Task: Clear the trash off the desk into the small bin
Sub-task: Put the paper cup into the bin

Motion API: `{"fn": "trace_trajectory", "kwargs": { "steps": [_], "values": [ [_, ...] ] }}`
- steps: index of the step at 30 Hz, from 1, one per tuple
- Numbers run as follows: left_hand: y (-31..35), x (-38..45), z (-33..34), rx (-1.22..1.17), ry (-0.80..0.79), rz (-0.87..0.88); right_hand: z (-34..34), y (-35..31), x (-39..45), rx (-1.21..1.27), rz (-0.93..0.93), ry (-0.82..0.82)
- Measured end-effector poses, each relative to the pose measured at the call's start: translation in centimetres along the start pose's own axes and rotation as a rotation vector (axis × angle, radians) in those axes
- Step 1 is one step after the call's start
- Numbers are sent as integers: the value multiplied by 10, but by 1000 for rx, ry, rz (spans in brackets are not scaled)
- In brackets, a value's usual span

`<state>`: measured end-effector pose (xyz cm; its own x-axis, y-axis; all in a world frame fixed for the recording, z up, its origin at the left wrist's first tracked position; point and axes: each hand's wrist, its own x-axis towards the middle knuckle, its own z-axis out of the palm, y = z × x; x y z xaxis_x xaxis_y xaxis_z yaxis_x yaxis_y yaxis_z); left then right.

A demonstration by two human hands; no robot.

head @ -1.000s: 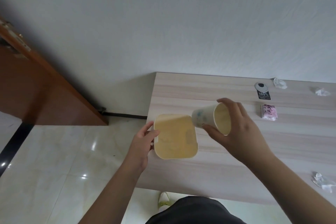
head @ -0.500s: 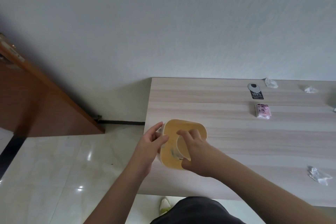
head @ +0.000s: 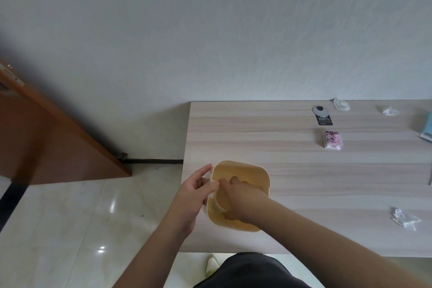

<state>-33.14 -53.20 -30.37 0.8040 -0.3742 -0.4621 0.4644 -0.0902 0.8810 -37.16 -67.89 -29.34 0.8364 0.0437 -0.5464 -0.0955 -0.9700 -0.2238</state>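
Note:
A small yellow bin [head: 257,169] stands near the left front corner of the pale wooden desk [head: 268,145]. My left hand [head: 192,195] holds the bin's left rim, thumb over the edge and forefinger stretched out. My right hand [head: 244,196] reaches down inside the bin, fingers curled round a white paper cup [head: 217,203]; only part of the cup's rim shows beside the hand. More trash lies on the desk: two crumpled white papers [head: 341,104] [head: 390,111] at the back, a pink packet [head: 332,140], and a crumpled wrapper [head: 404,217] at the right front.
A black hang tag [head: 322,115] lies near the back edge. A blue object [head: 427,131] is cut off at the right border. Left of the desk are a glossy tiled floor [head: 70,229] and a brown door [head: 46,138]. A white wall runs behind.
My right hand has carried the paper cup from above the desk down into the bin and sunk deeper into it. My left hand has stayed on the bin's left rim.

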Motion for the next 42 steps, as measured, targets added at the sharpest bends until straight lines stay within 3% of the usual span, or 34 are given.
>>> {"fn": "trace_trajectory", "kwargs": {
  "steps": [9, 21, 33, 42],
  "values": [
    [1, -1, -2, -22, 18, -16, 0, 3, -7, 17, 0, 97],
    [1, 15, 1, -50, -25, -53, -13, 17, -54, 176, 51, 384],
    [9, 26, 42, 13, -203, -101, 1, 63, -123, 394, 414, 704],
    [4, 10, 84, 118, -260, -130, 37, 95, -167, 363, 598, 737]
  ]
}}
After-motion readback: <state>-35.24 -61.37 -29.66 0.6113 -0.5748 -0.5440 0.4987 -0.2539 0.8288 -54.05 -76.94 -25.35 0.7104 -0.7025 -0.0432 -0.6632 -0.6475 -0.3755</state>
